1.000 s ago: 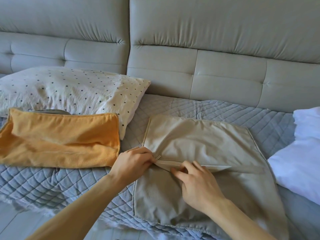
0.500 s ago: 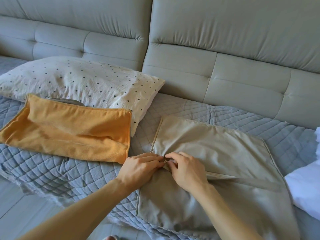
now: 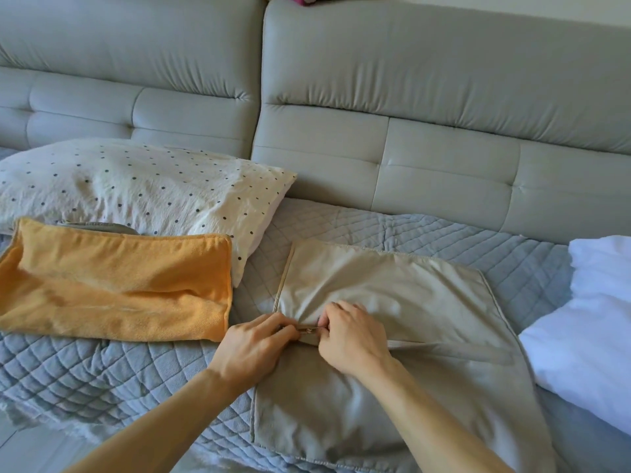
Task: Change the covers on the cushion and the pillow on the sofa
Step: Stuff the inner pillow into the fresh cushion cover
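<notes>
We record both hands closed in a pinch at the left end of the zipper seam. The right hand (image 3: 353,339) has its fingertips drawn tight on the small metal zipper pull (image 3: 310,331). The left hand (image 3: 254,349) pinches the fabric just beside it, its knuckles close to those of the right.

The seam belongs to a beige cushion cover (image 3: 409,295), which lies flat and unfilled on the seat, with wrinkles radiating from the pinch. Under it we note a grey quilted throw (image 3: 444,240) spread over the seat of the sofa (image 3: 426,97).

Left of the beige cushion cover, an orange cover (image 3: 116,288) lies flat, its far edge overlapping a polka-dot pillow (image 3: 136,186) that lies near the backrest. At the right edge of the view, a white cushion insert (image 3: 587,319) lies just beside the beige cushion cover; we cannot tell whether the two touch.
</notes>
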